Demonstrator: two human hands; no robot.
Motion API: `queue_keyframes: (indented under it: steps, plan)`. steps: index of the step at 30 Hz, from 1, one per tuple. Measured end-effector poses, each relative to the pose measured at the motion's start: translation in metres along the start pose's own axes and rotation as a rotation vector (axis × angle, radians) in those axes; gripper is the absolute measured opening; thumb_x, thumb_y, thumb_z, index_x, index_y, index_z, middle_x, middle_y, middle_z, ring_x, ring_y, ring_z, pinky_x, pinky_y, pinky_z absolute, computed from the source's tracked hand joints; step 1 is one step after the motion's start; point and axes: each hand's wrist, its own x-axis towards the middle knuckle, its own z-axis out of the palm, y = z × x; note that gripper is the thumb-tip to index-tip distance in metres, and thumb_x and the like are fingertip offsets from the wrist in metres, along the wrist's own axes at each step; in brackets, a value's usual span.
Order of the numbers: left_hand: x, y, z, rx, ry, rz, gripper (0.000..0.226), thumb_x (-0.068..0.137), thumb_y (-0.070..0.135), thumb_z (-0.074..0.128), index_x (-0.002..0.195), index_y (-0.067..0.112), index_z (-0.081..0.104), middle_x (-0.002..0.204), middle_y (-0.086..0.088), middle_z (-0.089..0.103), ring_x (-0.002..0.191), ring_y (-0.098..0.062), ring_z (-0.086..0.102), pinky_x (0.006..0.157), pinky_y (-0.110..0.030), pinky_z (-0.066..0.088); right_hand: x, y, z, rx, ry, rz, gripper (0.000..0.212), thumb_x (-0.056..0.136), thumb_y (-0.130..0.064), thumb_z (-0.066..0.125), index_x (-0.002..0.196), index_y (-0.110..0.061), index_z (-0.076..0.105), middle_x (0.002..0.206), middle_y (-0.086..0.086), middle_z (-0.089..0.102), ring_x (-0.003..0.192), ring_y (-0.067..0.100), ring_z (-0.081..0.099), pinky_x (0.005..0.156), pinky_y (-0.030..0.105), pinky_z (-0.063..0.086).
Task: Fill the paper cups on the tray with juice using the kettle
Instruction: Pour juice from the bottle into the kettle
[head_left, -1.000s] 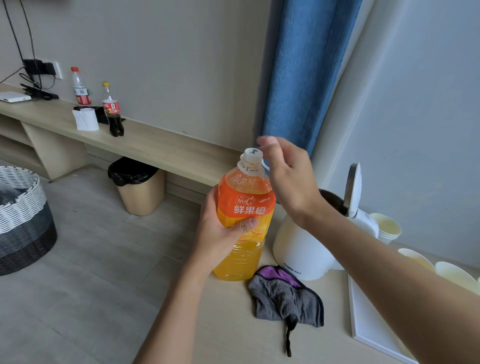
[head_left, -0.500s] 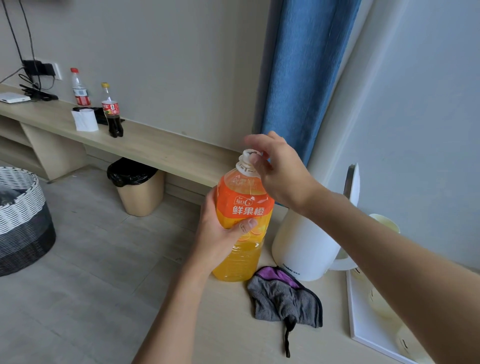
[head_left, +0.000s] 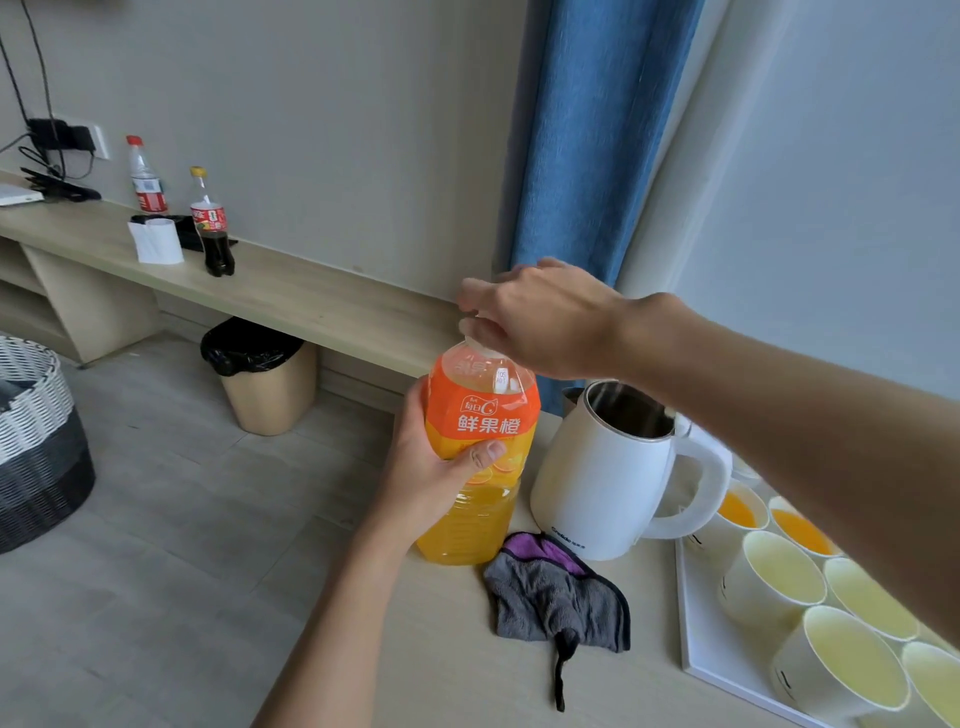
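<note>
An orange juice bottle (head_left: 478, 415) with an orange label stands upright on the table. My left hand (head_left: 431, 473) grips its body. My right hand (head_left: 540, 317) covers the bottle's top, fingers curled round the cap, which is mostly hidden. Right of the bottle stands the white kettle (head_left: 602, 483) with its mouth uncovered and steel inside showing. A white tray (head_left: 701, 639) at the right holds several paper cups (head_left: 779, 577); two far cups (head_left: 740, 512) hold orange juice, and the nearer ones look empty.
A grey and purple cloth (head_left: 556, 592) lies on the table in front of the kettle. A long wall shelf carries two soda bottles (head_left: 210, 223). A bin (head_left: 265, 379) and a woven basket (head_left: 36, 441) stand on the floor at left. A blue curtain (head_left: 597, 140) hangs behind.
My right hand has closed down over the bottle cap, now hiding it. The view has tilted down and right, bringing the kettle's mouth and the cups on the tray into sight.
</note>
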Motion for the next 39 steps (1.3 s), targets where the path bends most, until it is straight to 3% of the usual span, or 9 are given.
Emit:
queue_keyframes:
  steps: [3,8,10,13,19,25,30,35,39]
  plan:
    - [0.000,0.001,0.002,0.002,-0.001,-0.004,0.108,0.053,0.067,0.086,0.145,0.041,0.037,0.139,0.009,0.058,0.125,-0.010,0.059,0.106,-0.046,0.053,-0.003,0.004,-0.001,0.183,-0.118,0.081,0.028,0.106,-0.040,0.039,0.104,-0.014,0.049,0.096,0.008,0.067,0.083,0.030,0.062,0.073,0.041,0.050]
    - [0.000,0.000,0.002,0.013,0.005,-0.003,0.112,0.054,0.068,0.086,0.150,0.038,0.037,0.141,0.008,0.058,0.126,-0.011,0.059,0.106,-0.048,0.053,0.013,-0.010,0.001,0.093,-0.055,0.342,0.037,0.102,-0.042,0.042,0.084,-0.012,0.053,0.068,0.001,0.044,0.063,0.025,0.049,0.052,0.028,0.032]
    - [-0.001,0.001,0.001,0.010,0.007,-0.009,0.112,0.053,0.069,0.086,0.149,0.037,0.037,0.140,0.007,0.058,0.126,-0.011,0.060,0.106,-0.048,0.054,0.013,-0.009,-0.004,-0.048,-0.034,0.223,0.043,0.103,-0.042,0.038,0.073,-0.013,0.044,0.065,0.002,0.041,0.057,0.024,0.042,0.049,0.028,0.028]
    - [0.000,0.001,0.002,0.005,0.006,-0.020,0.112,0.053,0.068,0.087,0.149,0.036,0.038,0.140,0.007,0.058,0.126,-0.012,0.060,0.106,-0.049,0.053,0.009,-0.001,-0.006,-0.098,-0.061,-0.008,0.033,0.105,-0.043,0.031,0.089,-0.016,0.039,0.075,0.004,0.050,0.065,0.030,0.045,0.061,0.036,0.044]
    - [0.000,0.001,0.004,0.017,0.024,-0.026,0.113,0.052,0.069,0.086,0.150,0.038,0.037,0.140,0.007,0.058,0.126,-0.013,0.059,0.106,-0.050,0.053,0.017,-0.016,0.007,-0.027,-0.001,0.334,0.037,0.103,-0.030,0.033,0.074,-0.011,0.046,0.066,0.004,0.043,0.057,0.025,0.043,0.053,0.030,0.029]
    - [0.000,0.002,0.005,0.035,0.040,-0.044,0.107,0.051,0.064,0.087,0.141,0.047,0.033,0.139,0.010,0.055,0.124,-0.013,0.059,0.104,-0.050,0.053,0.007,-0.002,0.001,-0.100,0.012,0.075,0.030,0.106,-0.041,0.027,0.092,-0.017,0.037,0.067,0.002,0.041,0.059,0.027,0.042,0.050,0.031,0.028]
    - [-0.002,0.007,0.016,0.110,0.110,-0.083,0.100,0.048,0.058,0.086,0.129,0.059,0.029,0.130,0.018,0.057,0.120,-0.018,0.062,0.104,-0.057,0.051,0.018,-0.012,0.004,0.054,-0.013,0.402,0.042,0.102,-0.033,0.040,0.066,-0.014,0.039,0.065,0.002,0.043,0.055,0.020,0.043,0.048,0.026,0.024]
    - [0.003,0.001,0.014,0.151,0.064,-0.123,0.116,0.046,0.057,0.090,0.139,0.063,0.022,0.139,0.009,0.056,0.127,-0.026,0.059,0.109,-0.062,0.045,0.007,0.002,0.010,-0.069,0.042,0.077,0.029,0.106,-0.038,0.029,0.089,-0.016,0.039,0.067,0.003,0.047,0.057,0.029,0.044,0.049,0.030,0.026]
    - [0.001,0.006,0.021,0.190,0.109,-0.144,0.097,0.041,0.061,0.087,0.122,0.060,0.032,0.128,0.011,0.061,0.120,-0.023,0.062,0.105,-0.060,0.049,0.009,-0.003,0.013,-0.036,0.052,0.232,0.028,0.104,-0.032,0.033,0.084,-0.014,0.041,0.063,0.002,0.037,0.063,0.030,0.044,0.051,0.029,0.026]
